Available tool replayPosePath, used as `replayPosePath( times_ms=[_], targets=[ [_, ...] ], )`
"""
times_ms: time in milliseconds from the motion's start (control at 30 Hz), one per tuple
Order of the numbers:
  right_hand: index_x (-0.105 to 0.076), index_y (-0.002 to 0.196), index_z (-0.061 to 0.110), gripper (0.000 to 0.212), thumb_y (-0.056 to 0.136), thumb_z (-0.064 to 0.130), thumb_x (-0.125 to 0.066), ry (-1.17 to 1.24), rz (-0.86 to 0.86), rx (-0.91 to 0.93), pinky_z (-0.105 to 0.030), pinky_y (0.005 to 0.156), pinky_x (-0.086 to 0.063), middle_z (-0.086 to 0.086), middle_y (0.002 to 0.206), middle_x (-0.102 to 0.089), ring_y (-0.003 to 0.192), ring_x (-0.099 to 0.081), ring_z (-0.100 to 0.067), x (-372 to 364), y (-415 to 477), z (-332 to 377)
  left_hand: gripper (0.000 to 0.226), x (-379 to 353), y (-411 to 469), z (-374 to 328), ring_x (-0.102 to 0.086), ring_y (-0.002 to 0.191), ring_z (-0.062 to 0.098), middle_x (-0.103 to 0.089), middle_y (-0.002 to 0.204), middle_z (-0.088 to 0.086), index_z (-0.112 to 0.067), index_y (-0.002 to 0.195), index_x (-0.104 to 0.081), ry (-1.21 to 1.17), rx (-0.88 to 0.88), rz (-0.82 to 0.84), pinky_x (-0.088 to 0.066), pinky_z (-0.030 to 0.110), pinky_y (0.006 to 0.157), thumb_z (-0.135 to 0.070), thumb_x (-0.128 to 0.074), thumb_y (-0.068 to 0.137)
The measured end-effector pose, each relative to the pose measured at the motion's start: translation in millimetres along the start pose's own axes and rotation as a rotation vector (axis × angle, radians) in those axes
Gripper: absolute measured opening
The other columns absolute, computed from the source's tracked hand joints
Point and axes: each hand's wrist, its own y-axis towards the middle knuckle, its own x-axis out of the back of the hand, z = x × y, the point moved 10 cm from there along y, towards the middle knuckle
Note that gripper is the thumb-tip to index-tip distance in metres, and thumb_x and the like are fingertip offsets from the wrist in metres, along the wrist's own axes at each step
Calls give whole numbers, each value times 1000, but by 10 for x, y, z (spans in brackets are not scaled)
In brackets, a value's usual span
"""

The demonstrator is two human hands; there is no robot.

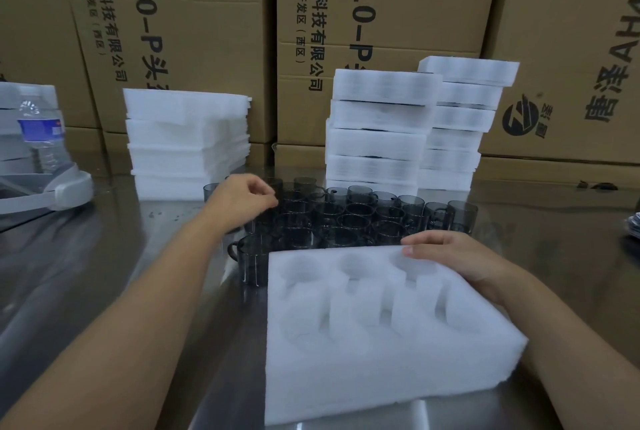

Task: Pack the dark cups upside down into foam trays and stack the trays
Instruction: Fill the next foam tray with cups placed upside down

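Right of centre in the frame, the right hand [446, 258] pinches the far edge of the foam tray [377, 360], thumb on top, fingers behind, steadying it on the metal table [69, 239]. Six pockets, two rows of three, every one empty! Just up-frame, beyond that far edge, sit the dark cups [363, 218], packed close. The left hand [242, 199] is the nearer one, hovering over the cluster's left end with fingers curled; too blurred to tell if it has a cup. One lone cup [251, 263] stands by the tray's upper-left corner, handle pointing left. Upper right, two stacks of trays [379, 128], dark showing between layers; upper left, a plain foam stack [187, 142].
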Motion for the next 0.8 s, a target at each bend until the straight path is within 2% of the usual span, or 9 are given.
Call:
replayPosePath(
  times_ms=[67, 133, 233, 300, 367, 500, 667, 733, 800],
  targets=[
    [-76, 92, 16, 29, 63, 18, -83, 22, -10, -10, -24, 53, -53, -10, 88, -75, 70, -72, -20, 26, 0, -20, 17, 35, -4, 189, -53, 69, 13, -58, 74, -3, -18, 78, -61, 26, 137, 96, -40, 27, 63, -30, -74, 80],
    [-75, 94, 15, 27, 68, 15, -81, 13, -30, -8, -23, 53, -53, -9, 89, -76, 70, -72, -19, 58, -3, -20, 25, 17, -64, 337, -43, 58, 15, -49, 65, -1, -15, 82, -57, 85, 244, 234, -36, 24, 55, -33, -73, 80],
    [-76, 93, 16, 20, 73, 14, -79, -2, -57, -4, -21, 52, -52, -7, 87, -76, 69, -72, -18, 90, -9, -6, 24, -114, -196, 439, -49, 65, 12, -53, 71, -2, -14, 86, -58, 171, 315, 450, -42, 23, 59, -35, -70, 82],
    [-77, 89, 19, 15, 75, 16, -78, -42, -68, 4, -19, 51, -51, -4, 85, -76, 67, -72, -16, 85, -13, 12, 14, -163, -227, 440, -57, 79, 10, -64, 88, -1, -20, 87, -65, 225, 308, 494, -47, 23, 62, -32, -70, 81],
    [-77, 84, 20, 9, 76, 16, -77, -73, -84, 24, -17, 49, -49, -1, 80, -76, 63, -70, -12, 79, -14, 39, 5, -168, -218, 417, -60, 82, 11, -68, 92, 1, -22, 82, -70, 299, 280, 481, -49, 21, 61, -27, -71, 80],
    [-77, 81, 20, 7, 76, 15, -77, -109, -120, 54, -13, 47, -46, 2, 76, -75, 59, -68, -8, 100, -10, 81, 6, -94, -189, 286, -58, 65, 14, -66, 70, 1, -18, 71, -74, 412, 208, 422, -46, 20, 55, -21, -75, 76],
    [-77, 85, 19, 6, 80, 20, -74, -66, -44, 21, -22, 55, -52, -5, 83, -75, 67, -70, -16, 66, -34, 49, 8, 231, -185, -48, -63, 68, 21, -70, 69, 4, -10, 72, -76, 489, 139, 238, -50, 26, 59, -17, -74, 74],
    [-77, 83, 19, 8, 82, 25, -72, -105, -112, 59, -25, 63, -50, -2, 80, -74, 67, -66, -14, 164, -26, 124, 9, 367, -182, -165, -67, 74, 22, -71, 71, 6, -10, 69, -75, 463, 120, 132, -55, 32, 69, -16, -73, 76],
    [-75, 79, 17, 10, 84, 23, -69, -113, -273, 142, -23, 67, -46, -1, 78, -73, 67, -62, -12, 353, -40, 275, 15, 458, -183, -285, -67, 69, 19, -71, 69, 6, -14, 64, -71, 387, 86, 24, -56, 32, 68, -16, -72, 79]
  ],
)
